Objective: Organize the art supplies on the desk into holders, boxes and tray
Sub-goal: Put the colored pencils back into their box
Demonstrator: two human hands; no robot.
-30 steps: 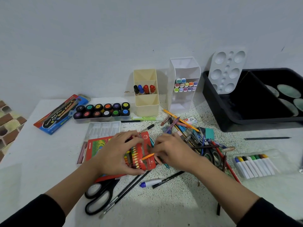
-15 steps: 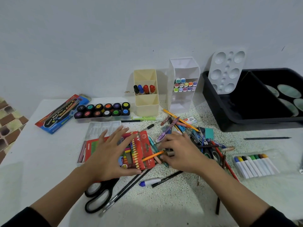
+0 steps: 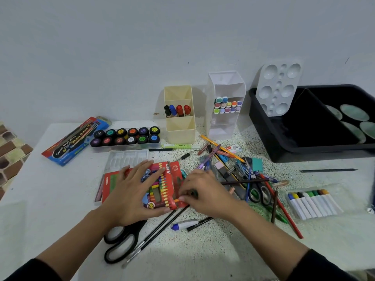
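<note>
Crayon box (image 3: 162,185), red card: middle of the desk (image 3: 60,199), just left of the loose pen pile (image 3: 229,163). Likely light, thin-walled, easy to dent; best pinned flat from above or taken by the 2 long edges. Left hand (image 3: 132,195) pressing down on it, fingers straight and spread. Right hand (image 3: 207,193) at the box's right edge, fingertips pinching a thin orange stick (image 3: 176,200). Crayon or pencil: cannot tell, most of its length hidden under the hand. Box opening also covered; only "18" legible in the print.
</note>
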